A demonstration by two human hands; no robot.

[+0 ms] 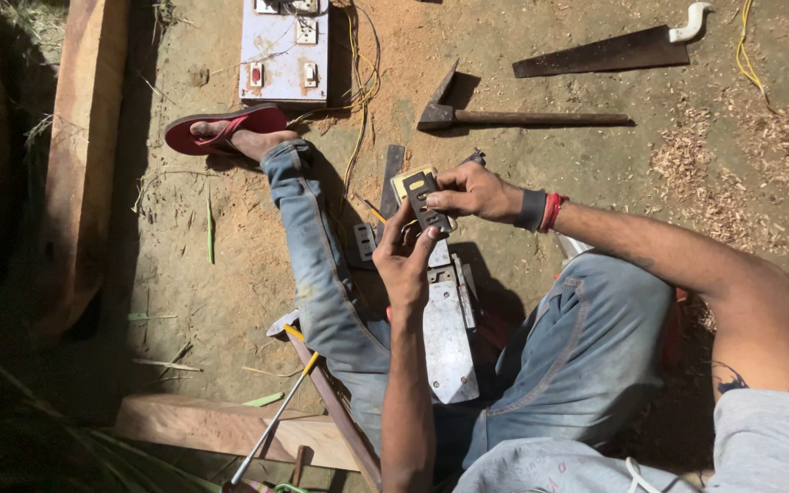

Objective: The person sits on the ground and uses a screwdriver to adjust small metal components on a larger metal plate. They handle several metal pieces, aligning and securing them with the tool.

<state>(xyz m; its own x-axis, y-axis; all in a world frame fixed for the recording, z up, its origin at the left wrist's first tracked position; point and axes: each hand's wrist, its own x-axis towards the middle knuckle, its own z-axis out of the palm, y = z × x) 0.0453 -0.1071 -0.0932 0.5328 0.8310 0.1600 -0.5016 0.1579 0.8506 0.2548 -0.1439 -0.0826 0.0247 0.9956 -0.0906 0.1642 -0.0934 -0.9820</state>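
I observe my left hand [405,265] raised from below with its fingers curled under a small dark flat metal piece [426,203], and my right hand [470,190] coming in from the right, thumb and fingertips pinched on the upper end of the same piece; both hands are closed on it, neither is free. The piece sits above a pale block [404,181] of some kind, partly hidden behind the fingers, so I cannot tell whether the two are joined. Directly beneath, between my knees, lies an upturned electric planer [447,324] with its grey sole plate facing up. A hammer [513,115] and a handsaw [609,50] lie well apart on the sawdust-covered ground [194,301], a switchboard [285,50] stands beyond my sandalled foot [226,131], and a screwdriver [276,422] rests against a timber [221,424] by my left leg. My judgement: the piece looks thin and probably sharp-edged, so I should bear on its flat faces, not its long edges, keep the left hand as the steady support and let the right make the fine adjustment, and hold the work low over the planer so a slip does not lose it in the sawdust.
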